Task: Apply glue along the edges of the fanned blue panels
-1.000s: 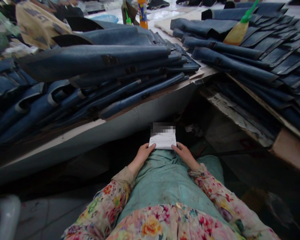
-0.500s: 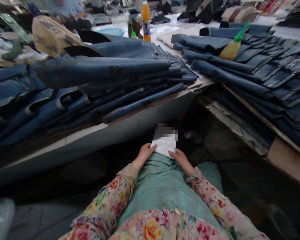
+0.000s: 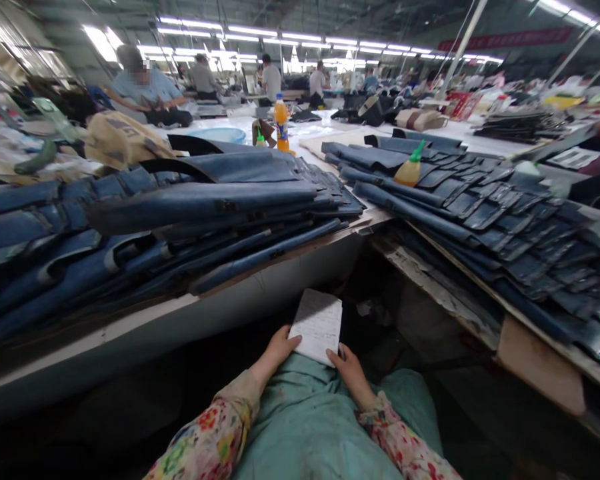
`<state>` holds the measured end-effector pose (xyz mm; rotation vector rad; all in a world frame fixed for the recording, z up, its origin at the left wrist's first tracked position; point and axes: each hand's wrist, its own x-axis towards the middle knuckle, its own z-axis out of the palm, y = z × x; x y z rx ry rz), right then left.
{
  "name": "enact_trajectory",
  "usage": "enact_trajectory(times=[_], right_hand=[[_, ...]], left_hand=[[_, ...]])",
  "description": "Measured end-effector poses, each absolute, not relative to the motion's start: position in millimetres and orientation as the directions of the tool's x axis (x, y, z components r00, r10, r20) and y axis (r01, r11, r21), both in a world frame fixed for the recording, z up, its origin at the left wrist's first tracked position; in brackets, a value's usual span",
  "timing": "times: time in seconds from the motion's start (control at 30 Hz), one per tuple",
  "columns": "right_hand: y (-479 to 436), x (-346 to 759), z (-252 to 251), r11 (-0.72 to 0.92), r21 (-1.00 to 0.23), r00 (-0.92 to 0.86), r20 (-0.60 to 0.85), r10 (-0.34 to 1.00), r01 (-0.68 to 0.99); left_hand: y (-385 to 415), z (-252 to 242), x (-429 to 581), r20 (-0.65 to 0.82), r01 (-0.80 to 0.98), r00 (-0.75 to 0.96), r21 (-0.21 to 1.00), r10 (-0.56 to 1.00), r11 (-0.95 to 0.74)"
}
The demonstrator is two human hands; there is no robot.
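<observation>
A small white notepad (image 3: 317, 323) with handwriting on its page is held over my lap, below the table edge. My left hand (image 3: 281, 348) grips its lower left edge, thumb on top. At the lower right corner, my right hand (image 3: 349, 367) pinches it with the thumb on the page and the fingers partly hidden; something dark and slim, perhaps a pen, shows by those fingers. Under the pad lies the green apron (image 3: 320, 420) over my legs.
Stacked blue leather-like pieces (image 3: 205, 207) cover the table at left, and more blue pieces (image 3: 480, 213) lie at right. A glue bottle (image 3: 409, 170) with a green nozzle stands among them. Behind are an orange drink bottle (image 3: 281, 125), a blue basin (image 3: 220, 135) and a seated person (image 3: 145, 90).
The view has tilted up, bringing the hall and several people into sight. Both hands still hold the notepad, whose written page now shows more fully.
</observation>
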<state>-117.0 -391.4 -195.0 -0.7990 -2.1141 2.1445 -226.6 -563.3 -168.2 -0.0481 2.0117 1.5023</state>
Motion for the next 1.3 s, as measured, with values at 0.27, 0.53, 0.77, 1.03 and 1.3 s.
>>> enact_trajectory(times=[0.27,0.53,0.77,1.03,1.3], right_hand=[[-394.4,-103.7,-191.0,0.091,-0.981,-0.956,-0.142,0.257,0.171],[-398.8,-105.9,-188.3,0.160,-0.975,-0.957,-0.106,0.269,0.153],[-399.0,-105.7,-182.7,0.145,-0.978,-0.956,-0.103,0.274,0.147],[-392.8,-108.9,-180.5,0.110,-0.981,-0.954,-0.125,0.272,0.160],[-388.5,-110.5,-185.3,0.057,-0.982,-0.952,-0.157,0.262,0.178]], left_hand=[[-568.8,-174.9,-227.2,-0.535,-0.459,-0.795,0.839,0.285,0.293],[-568.5,-170.8,-226.7,-0.536,-0.476,-0.796,0.841,0.280,0.256],[-572.6,-165.4,-220.5,-0.493,-0.422,-0.836,0.859,0.242,0.291],[-579.9,-153.1,-211.9,-0.447,-0.358,-0.833,0.885,0.326,0.297],[-585.7,-159.6,-213.7,-0.419,-0.299,-0.817,0.896,0.397,0.329]])
